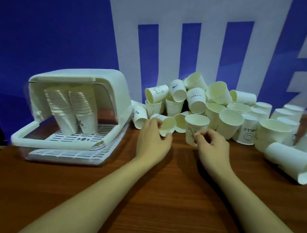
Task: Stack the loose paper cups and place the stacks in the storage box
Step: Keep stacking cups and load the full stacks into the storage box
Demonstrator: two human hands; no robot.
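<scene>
On the brown wooden table (152, 189), the left hand (152, 136) grips a tipped white paper cup (164, 125) and the right hand (212, 145) pinches an upright white paper cup (196, 127), both probably light and crushable, best held gently round the wall.

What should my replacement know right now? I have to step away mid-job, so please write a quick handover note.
Left hand grips a cup lying on its side; right hand pinches an upright cup.
Storage box, lid open, sits at left on the table and holds two stacks.
Done: those two stacks.
Left: the loose pile behind the hands, plus a lying stack at right to box.
</scene>
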